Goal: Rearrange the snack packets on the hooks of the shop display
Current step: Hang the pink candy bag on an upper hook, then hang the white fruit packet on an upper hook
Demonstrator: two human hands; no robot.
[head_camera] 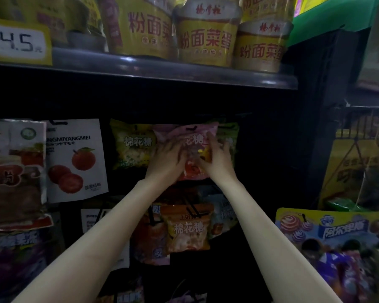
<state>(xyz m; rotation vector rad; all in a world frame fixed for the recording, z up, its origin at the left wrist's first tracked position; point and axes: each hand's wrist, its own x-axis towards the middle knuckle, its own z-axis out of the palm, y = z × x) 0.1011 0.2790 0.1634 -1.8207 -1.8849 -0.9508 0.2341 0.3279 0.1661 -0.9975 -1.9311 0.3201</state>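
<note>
A: Where is the pink marshmallow packet (189, 136) found?

B: On the far upper row, between the yellow packet (131, 143) to the left and a green one behind at right. It is gripped from both sides: left hand (166, 158) and right hand (217, 158), fingers curled onto its face.

A: And its long axis?

B: Upright, its hole at the hook (193, 128) (engagement cannot be told). Both hands are equally near.

"4.5" on price tag (18, 41)
</note>
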